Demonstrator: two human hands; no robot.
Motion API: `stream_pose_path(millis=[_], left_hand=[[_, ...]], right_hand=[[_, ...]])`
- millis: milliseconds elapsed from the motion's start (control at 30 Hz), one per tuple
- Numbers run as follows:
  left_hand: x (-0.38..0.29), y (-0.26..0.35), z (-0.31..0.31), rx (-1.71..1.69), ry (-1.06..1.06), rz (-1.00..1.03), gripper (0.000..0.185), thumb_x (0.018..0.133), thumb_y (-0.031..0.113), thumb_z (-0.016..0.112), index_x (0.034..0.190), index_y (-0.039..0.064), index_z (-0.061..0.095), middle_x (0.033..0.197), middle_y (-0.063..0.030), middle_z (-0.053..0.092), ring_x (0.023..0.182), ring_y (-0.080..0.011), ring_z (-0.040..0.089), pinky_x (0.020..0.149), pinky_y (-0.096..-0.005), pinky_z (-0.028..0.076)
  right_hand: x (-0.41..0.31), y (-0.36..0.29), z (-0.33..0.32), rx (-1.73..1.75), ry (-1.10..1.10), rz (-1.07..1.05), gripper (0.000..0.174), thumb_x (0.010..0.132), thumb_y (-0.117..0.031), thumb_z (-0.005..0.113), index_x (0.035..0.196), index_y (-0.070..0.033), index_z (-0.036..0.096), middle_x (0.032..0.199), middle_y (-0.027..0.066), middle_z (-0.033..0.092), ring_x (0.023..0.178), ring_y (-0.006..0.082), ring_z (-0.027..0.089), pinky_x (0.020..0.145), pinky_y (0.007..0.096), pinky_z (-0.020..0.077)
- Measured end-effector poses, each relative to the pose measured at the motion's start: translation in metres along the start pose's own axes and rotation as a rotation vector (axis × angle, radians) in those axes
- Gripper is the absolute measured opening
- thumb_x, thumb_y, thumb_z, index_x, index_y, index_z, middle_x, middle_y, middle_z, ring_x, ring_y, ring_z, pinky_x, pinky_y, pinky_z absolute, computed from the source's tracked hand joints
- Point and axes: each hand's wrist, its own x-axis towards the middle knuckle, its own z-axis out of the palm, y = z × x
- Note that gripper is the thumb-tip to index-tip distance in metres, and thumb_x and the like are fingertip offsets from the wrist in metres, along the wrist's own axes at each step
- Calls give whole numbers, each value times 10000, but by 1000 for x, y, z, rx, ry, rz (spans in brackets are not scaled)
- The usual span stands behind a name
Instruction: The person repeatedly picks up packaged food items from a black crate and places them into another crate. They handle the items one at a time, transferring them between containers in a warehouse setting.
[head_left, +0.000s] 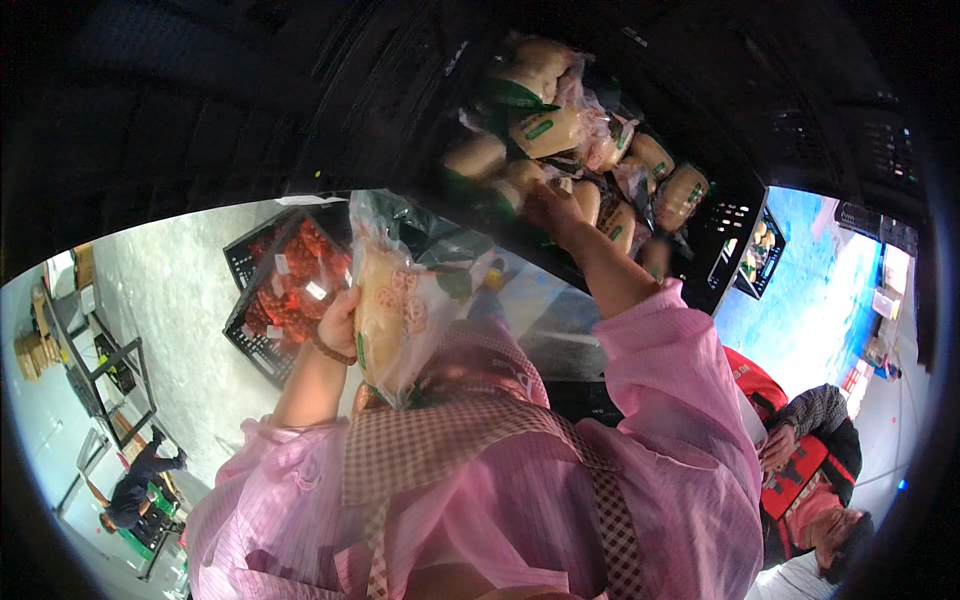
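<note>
My left hand (340, 326), with a bead bracelet at the wrist, grips a clear plastic bag of pale yellow produce (379, 319), perhaps lotus root. The bag hangs upright in front of my apron and bears pink round prints and a green label. My right hand (555, 214) reaches over the rim into a large black plastic crate (701, 251). Several similar bagged pieces (551, 131) lie heaped in it. The right fingers touch or lie close against a pale pack (521, 180); their tips are partly hidden, so a hold cannot be made out.
Black crates (240, 330) with red packed produce (300, 277) stand on the floor at left. Another crate (765, 262) of packs sits at right. A person in a red vest (806, 465) is close at right; another person (139, 480) works far left near metal racks (112, 367).
</note>
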Motion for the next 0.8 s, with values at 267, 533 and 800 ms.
stream_pose_path(millis=[267,533,800], left_hand=[[13,1,41,-93,8,132,650,945,557,432,1385,79,428,1332,-142,529,1193,-296,535,1010,-449,437],[16,-4,41,-120,189,110,681,920,647,389,1276,79,513,1178,-125,604,1016,-261,625,817,-410,550],[37,-11,31,310,406,195,424,946,400,453,855,5,577,799,-235,614,743,-367,616,639,-511,507]], right_hand=[[-9,-83,-53,-797,235,-511,295,896,-266,615,1092,-47,644,928,138,684,817,246,671,695,359,517],[44,-177,-68,-379,574,-644,439,850,-252,732,1177,5,593,1052,101,662,939,214,612,828,351,481],[-13,-181,-72,-30,323,-554,397,841,-350,742,1042,-18,658,870,80,646,724,149,566,635,319,463]])
